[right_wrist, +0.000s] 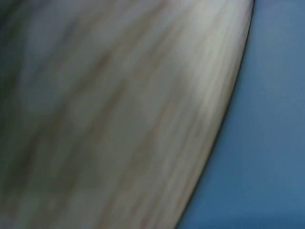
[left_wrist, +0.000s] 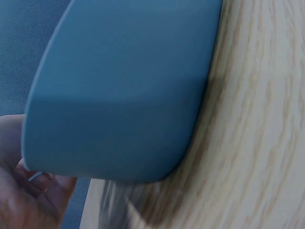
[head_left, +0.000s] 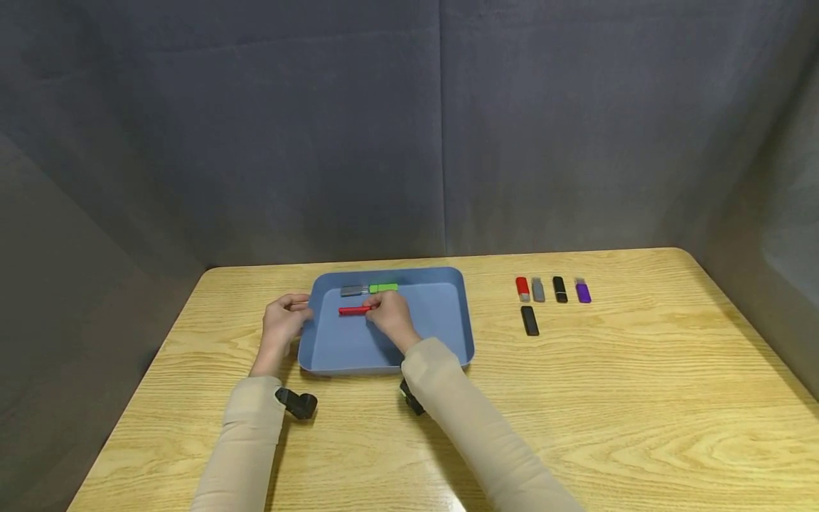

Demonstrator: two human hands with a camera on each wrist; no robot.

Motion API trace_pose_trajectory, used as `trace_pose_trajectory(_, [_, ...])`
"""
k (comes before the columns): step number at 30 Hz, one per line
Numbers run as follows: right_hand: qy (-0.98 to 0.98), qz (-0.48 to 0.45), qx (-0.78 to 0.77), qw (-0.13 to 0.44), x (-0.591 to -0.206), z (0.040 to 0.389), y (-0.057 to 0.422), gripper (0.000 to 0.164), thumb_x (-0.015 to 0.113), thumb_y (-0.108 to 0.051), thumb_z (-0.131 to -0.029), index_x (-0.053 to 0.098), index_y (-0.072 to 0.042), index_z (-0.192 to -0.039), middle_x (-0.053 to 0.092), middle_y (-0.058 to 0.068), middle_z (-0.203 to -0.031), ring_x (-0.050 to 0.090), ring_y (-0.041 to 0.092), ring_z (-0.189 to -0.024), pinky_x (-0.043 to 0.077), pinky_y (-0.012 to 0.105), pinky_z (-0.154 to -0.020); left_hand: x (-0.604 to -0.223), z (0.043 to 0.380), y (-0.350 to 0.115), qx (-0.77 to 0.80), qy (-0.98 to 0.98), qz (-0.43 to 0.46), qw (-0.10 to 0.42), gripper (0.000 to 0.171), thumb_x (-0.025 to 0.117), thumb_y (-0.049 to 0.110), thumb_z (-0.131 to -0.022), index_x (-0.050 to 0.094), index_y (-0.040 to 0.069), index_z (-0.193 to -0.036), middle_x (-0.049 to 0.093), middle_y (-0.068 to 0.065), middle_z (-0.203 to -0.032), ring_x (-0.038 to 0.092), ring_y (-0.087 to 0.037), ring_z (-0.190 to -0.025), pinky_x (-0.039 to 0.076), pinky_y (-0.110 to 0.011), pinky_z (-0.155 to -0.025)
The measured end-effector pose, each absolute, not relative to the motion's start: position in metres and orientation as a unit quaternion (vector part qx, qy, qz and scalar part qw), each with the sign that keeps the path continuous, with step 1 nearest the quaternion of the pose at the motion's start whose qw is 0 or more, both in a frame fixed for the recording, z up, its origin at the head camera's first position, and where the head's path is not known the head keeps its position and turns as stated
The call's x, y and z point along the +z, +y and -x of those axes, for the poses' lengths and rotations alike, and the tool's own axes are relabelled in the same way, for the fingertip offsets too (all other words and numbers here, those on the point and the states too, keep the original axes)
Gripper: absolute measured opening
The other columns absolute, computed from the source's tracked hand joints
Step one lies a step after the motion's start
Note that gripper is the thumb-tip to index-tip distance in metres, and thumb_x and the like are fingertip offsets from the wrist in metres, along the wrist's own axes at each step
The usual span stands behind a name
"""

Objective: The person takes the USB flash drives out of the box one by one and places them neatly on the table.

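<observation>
In the head view, a blue tray (head_left: 435, 341) sits on the table. My left hand (head_left: 285, 321) is at its left rim, with the thumb at the rim and the fingers curled; in the left wrist view this hand (left_wrist: 28, 195) shows partly behind the tray wall (left_wrist: 119, 95). Over the tray floor, my right hand (head_left: 389, 316) pinches a red USB stick (head_left: 353, 311) by its right end, the stick lying crosswise. Just behind it, a grey USB stick (head_left: 352, 291) and a green USB stick (head_left: 384, 288) lie end to end in the tray.
Right of the tray lie a red-and-silver USB stick (head_left: 522, 289), a grey one (head_left: 538, 290), a black one (head_left: 559, 289) and a purple one (head_left: 583, 290). Another black stick (head_left: 530, 321) lies nearer. A dark curtain (head_left: 448, 142) closes off the table's back.
</observation>
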State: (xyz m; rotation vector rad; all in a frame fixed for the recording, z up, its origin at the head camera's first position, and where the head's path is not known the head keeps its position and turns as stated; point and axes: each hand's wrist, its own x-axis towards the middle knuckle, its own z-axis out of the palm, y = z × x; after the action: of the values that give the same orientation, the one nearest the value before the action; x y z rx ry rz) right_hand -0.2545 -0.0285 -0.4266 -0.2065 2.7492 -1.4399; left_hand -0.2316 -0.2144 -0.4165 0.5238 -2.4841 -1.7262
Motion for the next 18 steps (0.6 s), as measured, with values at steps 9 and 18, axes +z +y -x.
trace_pose_trajectory(9, [0.838, 0.042, -0.539, 0.074, -0.426, 0.259, -0.019, 0.02, 0.068, -0.007, -0.084, 0.073, 0.003, -0.101, 0.072, 0.019, -0.099, 0.062, 0.013, -0.07, 0.048, 0.017, -0.06, -0.413, 0.229, -0.214, -0.575, -0.801, -0.158, 0.045, 0.038, 0.056, 0.0, -0.079, 0.062, -0.003, -0.117, 0.058, -0.006, -0.095, 0.05, -0.006, -0.065, 0.043, -0.019, -0.052])
trace_pose_trajectory(18, [0.702, -0.012, -0.687, 0.186, -0.418, 0.264, -0.005, 0.029, 0.059, -0.002, -0.088, 0.06, 0.009, -0.114, 0.064, 0.023, -0.111, 0.06, 0.009, -0.073, 0.056, 0.029, -0.084, -0.415, 0.233, -0.214, -0.564, -0.807, -0.17, 0.032, 0.041, 0.056, 0.0, -0.082, 0.059, -0.002, -0.123, 0.057, -0.003, -0.096, 0.049, -0.003, -0.064, 0.041, -0.018, -0.05])
